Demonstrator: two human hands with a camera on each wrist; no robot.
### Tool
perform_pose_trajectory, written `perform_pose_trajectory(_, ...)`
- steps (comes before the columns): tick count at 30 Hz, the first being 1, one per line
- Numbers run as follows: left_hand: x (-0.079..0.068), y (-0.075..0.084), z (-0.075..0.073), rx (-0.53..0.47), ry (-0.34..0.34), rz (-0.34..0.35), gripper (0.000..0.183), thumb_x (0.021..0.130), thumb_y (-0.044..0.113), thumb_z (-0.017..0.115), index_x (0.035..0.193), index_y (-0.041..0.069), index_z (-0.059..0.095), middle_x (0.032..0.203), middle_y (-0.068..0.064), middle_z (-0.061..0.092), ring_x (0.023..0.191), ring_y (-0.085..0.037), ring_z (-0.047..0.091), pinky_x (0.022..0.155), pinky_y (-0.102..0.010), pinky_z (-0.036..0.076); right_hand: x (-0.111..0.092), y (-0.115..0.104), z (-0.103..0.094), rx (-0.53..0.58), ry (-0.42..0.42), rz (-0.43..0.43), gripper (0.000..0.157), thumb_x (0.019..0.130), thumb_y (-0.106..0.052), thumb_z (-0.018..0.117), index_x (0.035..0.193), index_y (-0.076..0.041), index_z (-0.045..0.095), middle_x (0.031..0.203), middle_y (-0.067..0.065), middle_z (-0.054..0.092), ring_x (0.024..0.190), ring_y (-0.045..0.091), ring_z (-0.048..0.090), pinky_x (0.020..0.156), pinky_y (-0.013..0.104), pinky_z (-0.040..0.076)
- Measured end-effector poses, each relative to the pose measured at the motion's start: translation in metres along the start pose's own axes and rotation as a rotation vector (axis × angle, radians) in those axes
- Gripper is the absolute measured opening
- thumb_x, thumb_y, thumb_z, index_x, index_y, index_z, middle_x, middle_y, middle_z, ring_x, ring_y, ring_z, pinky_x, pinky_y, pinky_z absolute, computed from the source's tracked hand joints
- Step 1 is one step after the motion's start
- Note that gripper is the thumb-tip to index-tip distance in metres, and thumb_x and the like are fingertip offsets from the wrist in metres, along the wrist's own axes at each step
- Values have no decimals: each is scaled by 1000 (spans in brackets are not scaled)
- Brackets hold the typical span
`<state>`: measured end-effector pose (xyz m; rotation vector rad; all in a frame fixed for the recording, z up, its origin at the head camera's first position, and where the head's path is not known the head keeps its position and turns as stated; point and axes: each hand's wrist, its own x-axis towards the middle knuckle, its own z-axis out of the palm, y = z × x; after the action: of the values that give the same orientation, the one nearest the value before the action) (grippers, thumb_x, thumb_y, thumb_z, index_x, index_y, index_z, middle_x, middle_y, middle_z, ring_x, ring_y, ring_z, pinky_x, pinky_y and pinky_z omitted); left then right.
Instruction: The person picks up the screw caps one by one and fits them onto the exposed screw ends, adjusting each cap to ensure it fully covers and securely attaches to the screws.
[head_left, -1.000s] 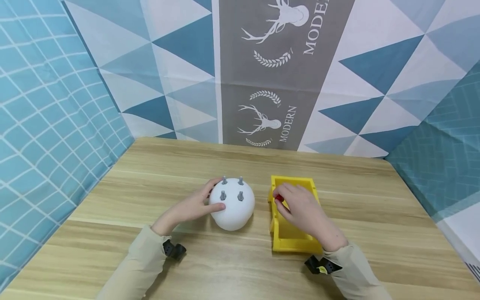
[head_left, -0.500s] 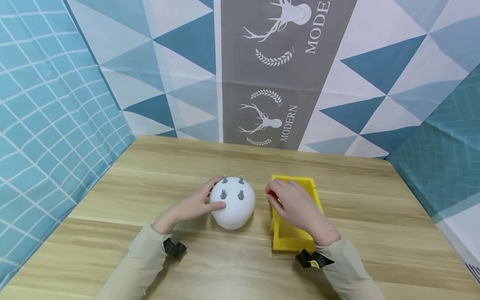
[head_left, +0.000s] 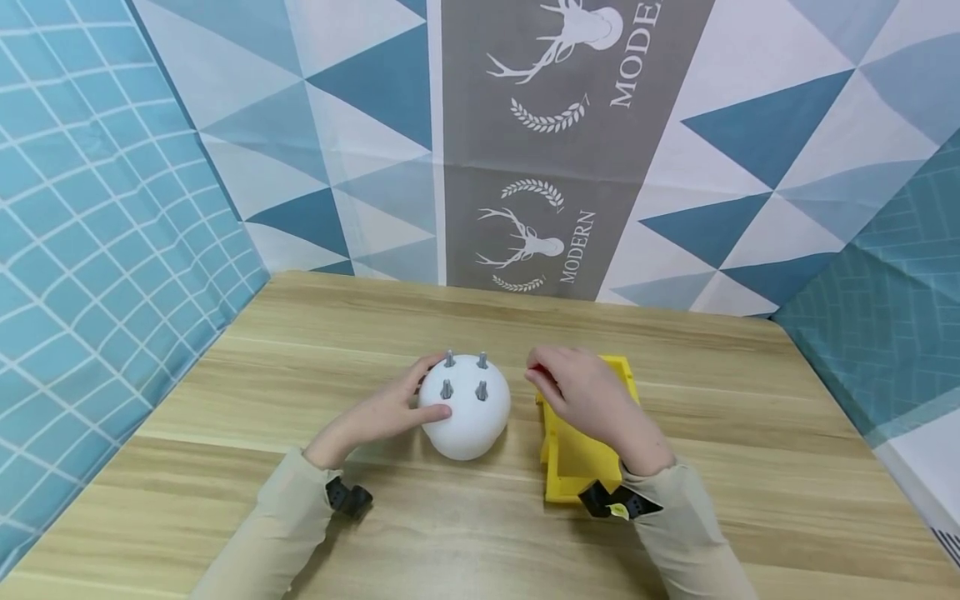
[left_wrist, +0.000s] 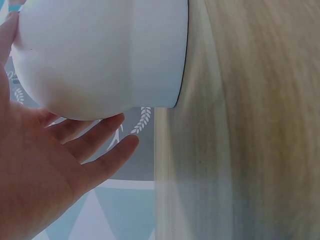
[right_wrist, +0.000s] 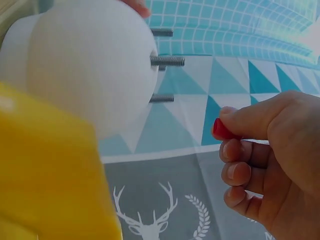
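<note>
A white round body with a straight-sided base stands on the table, several threaded metal bolts upright on its top. My left hand holds it from the left, thumb over the near upper side and fingers round the far side; in the left wrist view the fingers lie spread along its wall. My right hand is above the far left edge of a yellow bin. Between its thumb and index finger it pinches a small red cap, seen in the right wrist view and hidden by the fingers in the head view.
The wooden table ends at a patterned cloth backdrop. A blue tiled cloth hangs on the left side. The yellow bin stands just right of the white body, with a narrow strip of table between them.
My right hand has risen out of the yellow bin with the red cap and moved left and away toward the white body. The left hand and white body have stayed put.
</note>
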<state>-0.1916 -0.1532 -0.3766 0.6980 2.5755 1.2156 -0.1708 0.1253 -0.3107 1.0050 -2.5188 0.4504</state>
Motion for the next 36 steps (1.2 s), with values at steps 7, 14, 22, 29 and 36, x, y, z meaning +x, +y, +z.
perform_pose_trajectory(7, 0, 0, 0, 7, -1, 2, 82, 81, 47, 63, 144, 20, 18, 143, -13, 32, 129, -31, 35, 101, -51, 31, 8, -2, 0, 55, -2, -20, 5, 87, -12, 61, 84, -12, 57, 73, -6, 54, 64, 9, 45, 67, 28, 44)
perform_pose_trajectory(14, 0, 0, 1, 3, -2, 5, 81, 81, 46, 63, 144, 19, 18, 142, -13, 33, 128, -31, 36, 101, -51, 32, 12, -3, -3, 61, -25, -16, 2, 87, -11, 60, 88, -11, 58, 80, -4, 57, 70, 11, 48, 74, 31, 45)
perform_pose_trajectory(22, 0, -1, 1, -7, -5, -5, 81, 82, 45, 63, 144, 19, 18, 142, -13, 33, 128, -31, 36, 100, -51, 32, 20, -10, -1, 85, -18, -22, 7, 86, -9, 62, 92, -12, 63, 86, -3, 58, 73, 10, 51, 70, 24, 48)
perform_pose_trajectory(29, 1, -1, 0, -13, -7, -2, 81, 82, 45, 63, 145, 20, 17, 143, -12, 32, 128, -30, 36, 100, -51, 33, 26, -18, 1, 64, 3, -21, 7, 86, -15, 63, 93, -14, 63, 83, -6, 56, 71, 9, 50, 70, 26, 43)
perform_pose_trajectory(36, 1, -2, 1, -23, -15, 2, 81, 83, 45, 62, 144, 21, 16, 142, -12, 33, 127, -29, 38, 99, -50, 34, 29, -23, 4, 73, 4, -16, 8, 86, -19, 62, 92, -14, 63, 80, -6, 56, 69, 7, 47, 68, 26, 41)
